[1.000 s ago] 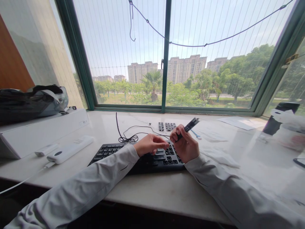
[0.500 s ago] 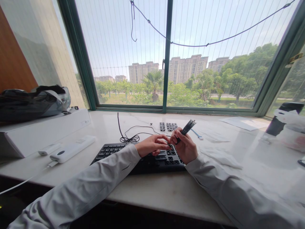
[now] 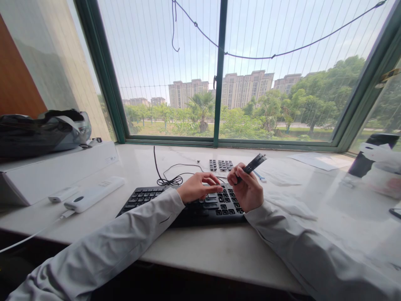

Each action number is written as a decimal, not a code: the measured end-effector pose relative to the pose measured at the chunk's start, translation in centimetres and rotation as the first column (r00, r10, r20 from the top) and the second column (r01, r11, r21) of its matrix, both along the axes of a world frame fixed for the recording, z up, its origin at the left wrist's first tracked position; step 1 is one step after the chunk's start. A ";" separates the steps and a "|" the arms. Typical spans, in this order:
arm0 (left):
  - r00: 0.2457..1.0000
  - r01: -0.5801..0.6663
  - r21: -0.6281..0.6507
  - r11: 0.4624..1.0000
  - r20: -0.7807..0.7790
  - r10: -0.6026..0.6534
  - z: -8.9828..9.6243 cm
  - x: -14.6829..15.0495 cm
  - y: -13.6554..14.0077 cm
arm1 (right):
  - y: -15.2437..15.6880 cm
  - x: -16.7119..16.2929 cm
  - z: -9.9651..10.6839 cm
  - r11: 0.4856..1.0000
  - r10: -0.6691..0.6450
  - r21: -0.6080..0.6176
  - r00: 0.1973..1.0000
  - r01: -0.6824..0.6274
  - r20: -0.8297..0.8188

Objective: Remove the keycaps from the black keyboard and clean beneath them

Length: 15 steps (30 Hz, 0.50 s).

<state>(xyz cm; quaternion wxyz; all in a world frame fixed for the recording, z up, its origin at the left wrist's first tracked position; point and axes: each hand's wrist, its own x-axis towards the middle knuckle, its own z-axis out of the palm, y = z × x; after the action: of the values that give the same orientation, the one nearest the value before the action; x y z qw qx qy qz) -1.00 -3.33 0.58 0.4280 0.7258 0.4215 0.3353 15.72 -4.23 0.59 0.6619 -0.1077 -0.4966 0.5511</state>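
A black keyboard (image 3: 188, 219) lies near the table's front edge; at its right end the key positions are bare of caps. My left hand (image 3: 199, 187) is over this part, thumb and fingers curled together at the bare positions; whatever is between the fingertips is too small to make out. To its right, raised above the keyboard's right end, my right hand (image 3: 249, 190) is closed around a dark, flat brush-like tool (image 3: 255, 162), its ragged tip pointing up and right. Loose black keycaps (image 3: 225, 165) sit in rows behind the keyboard.
A coiled black cable (image 3: 171, 180) lies behind the keyboard. Right of the hands are a small blue stick (image 3: 260, 176) and clear plastic wrapping (image 3: 293, 205). A white power bank (image 3: 94, 194) and a long white box (image 3: 59, 169) are left. The window (image 3: 216, 144) borders the back.
The hands have separated: my right hand has shifted slightly right with the dark tool, tilting it lower. My left hand's fingers have come down toward the keyboard.
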 end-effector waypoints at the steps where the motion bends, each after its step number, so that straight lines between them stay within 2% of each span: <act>1: 1.000 -0.030 0.016 0.999 0.011 0.029 0.1 0.0 0.0 | 0.2 0.1 0.0 1.000 -0.007 -0.002 1.000 0.007 -0.007; 4: 0.993 -0.116 0.077 0.990 0.045 0.113 0.3 -0.1 0.1 | 0.8 0.4 0.1 1.000 -0.016 -0.023 1.000 0.015 -0.027; 7: 0.984 -0.175 0.196 0.965 0.069 0.164 0.3 -0.3 0.2 | 1.5 0.5 0.1 0.992 -0.019 -0.123 1.000 0.020 0.007; 11: 0.980 -0.200 0.334 0.921 0.081 0.183 0.3 -0.3 0.0 | 2.3 0.4 -0.6 0.964 -0.011 -0.259 0.978 0.066 0.209; 15: 0.981 -0.192 0.388 0.901 0.049 0.188 0.3 -0.1 -0.5 | 3.0 0.4 -1.6 0.969 0.013 -0.226 0.891 0.101 0.453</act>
<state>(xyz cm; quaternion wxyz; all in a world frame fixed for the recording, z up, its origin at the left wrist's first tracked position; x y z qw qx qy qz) -1.05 -3.80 0.87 0.2419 0.7503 0.4124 0.4566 16.10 -1.20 -0.98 0.5227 -0.3243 -0.5625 0.5524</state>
